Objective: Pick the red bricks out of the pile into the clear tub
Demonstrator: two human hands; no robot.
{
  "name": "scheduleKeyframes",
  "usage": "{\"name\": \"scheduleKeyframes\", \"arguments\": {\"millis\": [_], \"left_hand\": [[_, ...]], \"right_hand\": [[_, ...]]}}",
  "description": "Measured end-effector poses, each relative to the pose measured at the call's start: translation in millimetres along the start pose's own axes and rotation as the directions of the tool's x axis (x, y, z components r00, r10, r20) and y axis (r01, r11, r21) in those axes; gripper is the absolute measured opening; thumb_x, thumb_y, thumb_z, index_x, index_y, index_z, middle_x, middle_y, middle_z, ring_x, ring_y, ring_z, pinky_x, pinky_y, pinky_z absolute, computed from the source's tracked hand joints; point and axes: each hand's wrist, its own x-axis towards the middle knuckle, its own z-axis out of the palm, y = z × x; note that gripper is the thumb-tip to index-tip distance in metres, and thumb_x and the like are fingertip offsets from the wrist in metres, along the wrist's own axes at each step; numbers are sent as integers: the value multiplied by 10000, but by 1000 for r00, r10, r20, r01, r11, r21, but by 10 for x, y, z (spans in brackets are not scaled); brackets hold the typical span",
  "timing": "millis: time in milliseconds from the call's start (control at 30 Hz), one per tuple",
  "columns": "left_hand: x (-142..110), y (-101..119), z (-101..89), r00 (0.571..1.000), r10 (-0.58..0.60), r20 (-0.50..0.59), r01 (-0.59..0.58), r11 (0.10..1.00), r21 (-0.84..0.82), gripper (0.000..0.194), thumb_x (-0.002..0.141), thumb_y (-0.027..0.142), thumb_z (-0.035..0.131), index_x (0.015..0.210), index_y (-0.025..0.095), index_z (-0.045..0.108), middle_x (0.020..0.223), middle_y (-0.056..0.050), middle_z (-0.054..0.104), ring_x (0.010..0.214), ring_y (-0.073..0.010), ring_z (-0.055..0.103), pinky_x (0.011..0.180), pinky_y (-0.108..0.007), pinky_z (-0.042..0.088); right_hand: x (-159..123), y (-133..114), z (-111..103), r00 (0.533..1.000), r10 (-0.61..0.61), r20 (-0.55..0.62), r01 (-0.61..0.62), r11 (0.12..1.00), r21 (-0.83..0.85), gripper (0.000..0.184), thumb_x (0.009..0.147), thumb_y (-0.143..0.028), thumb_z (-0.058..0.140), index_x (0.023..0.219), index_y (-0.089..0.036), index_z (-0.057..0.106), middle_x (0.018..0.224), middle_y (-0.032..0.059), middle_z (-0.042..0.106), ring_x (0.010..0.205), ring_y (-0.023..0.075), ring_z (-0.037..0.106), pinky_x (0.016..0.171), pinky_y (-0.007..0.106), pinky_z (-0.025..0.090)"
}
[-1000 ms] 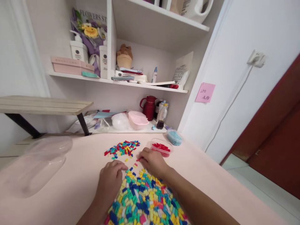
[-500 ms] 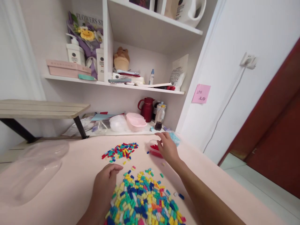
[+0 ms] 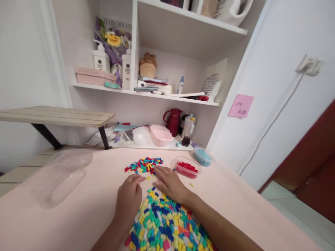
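A big heap of small coloured bricks (image 3: 167, 223) lies on the pink table (image 3: 235, 195) just in front of me. My left hand (image 3: 129, 198) rests flat at the heap's left edge, fingers stretched forward. My right hand (image 3: 170, 183) lies palm down at the heap's far edge, fingers spread and reaching toward a smaller pile of mixed bricks (image 3: 143, 164). Neither hand holds anything that I can see. A clear tub of red bricks (image 3: 186, 168) stands to the right of my right hand, with a tub of blue bricks (image 3: 202, 157) behind it.
A clear plastic lid or bowl (image 3: 61, 174) lies at the table's left. Behind the table a low shelf holds a pink box (image 3: 161, 134), a red jug (image 3: 172, 120) and bottles. A wooden bench (image 3: 57, 116) juts in from the left. A white wall stands at right.
My right hand has come back from the tub of red bricks to the far edge of the big heap. The left hand has stayed beside the heap.
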Motion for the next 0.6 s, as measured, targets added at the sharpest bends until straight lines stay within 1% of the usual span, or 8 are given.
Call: {"name": "scheduleKeyframes", "arguments": {"millis": [67, 100, 167, 267, 367, 400, 467, 600], "left_hand": [[-28, 25, 11, 998, 22, 51, -26, 996, 84, 425, 794, 53, 412, 964, 248, 749, 1128, -39, 700, 1112, -201, 611, 1007, -390, 433], [-41, 38, 10, 997, 27, 71, -35, 993, 116, 425, 798, 45, 415, 956, 255, 750, 1125, -32, 704, 1121, -200, 603, 1007, -390, 426], [-62, 62, -1, 994, 35, 106, -52, 986, 156, 416, 807, 41, 422, 928, 265, 751, 1113, -18, 711, 1128, -197, 592, 1001, -385, 417], [-72, 78, -21, 990, 38, 134, -61, 982, 176, 409, 822, 47, 421, 925, 273, 747, 1129, -10, 707, 1138, -196, 580, 989, -386, 409], [-65, 67, -21, 990, 27, 138, -51, 983, 175, 418, 829, 51, 408, 963, 267, 740, 1138, -13, 705, 1136, -197, 576, 985, -391, 404], [-61, 60, -16, 990, 23, 136, -47, 984, 174, 419, 832, 55, 406, 980, 264, 737, 1140, -16, 704, 1135, -198, 575, 985, -391, 403], [-54, 45, -5, 991, 20, 129, -43, 984, 174, 419, 836, 63, 406, 1010, 261, 732, 1153, -19, 702, 1139, -200, 573, 989, -390, 402], [-48, 28, 4, 990, 31, 134, -56, 982, 182, 445, 826, 54, 414, 1033, 281, 735, 1165, -14, 698, 1141, -199, 572, 994, -384, 402]], "right_hand": [[-10, -23, -35, 995, -26, 94, 28, 999, -18, 609, 959, -517, 427, 1506, -271, 318, 1557, 85, 331, 1417, 348, 260, 1123, 578, 213], [-13, -32, -56, 992, -35, 121, 37, 999, -8, 610, 959, -538, 416, 1503, -278, 324, 1562, 79, 324, 1431, 352, 231, 1126, 598, 186], [-15, -39, -96, 989, -82, 126, 74, 995, 66, 527, 967, -534, 403, 1432, -291, 451, 1512, 69, 416, 1415, 328, 285, 1133, 577, 195], [-15, -19, -125, 990, -140, 8, 132, 948, 290, 402, 993, -463, 380, 1226, -264, 641, 1300, 70, 625, 1251, 256, 511, 1084, 450, 348], [-9, 26, -91, 991, -27, -131, 83, 893, 443, 346, 986, -391, 419, 1208, -238, 636, 1212, 73, 661, 1126, 225, 593, 998, 392, 444], [-4, 40, -69, 986, 15, -163, 60, 893, 445, 329, 976, -359, 441, 1218, -235, 626, 1213, 75, 656, 1117, 223, 595, 990, 394, 450], [9, 61, -24, 979, 38, -199, 43, 922, 384, 308, 955, -290, 473, 1210, -230, 632, 1194, 84, 658, 1107, 225, 591, 988, 404, 447], [28, 67, 30, 984, -50, -172, 90, 970, 228, 319, 919, -178, 502, 1182, -254, 668, 1121, 69, 678, 1066, 219, 589, 971, 400, 441]]}}
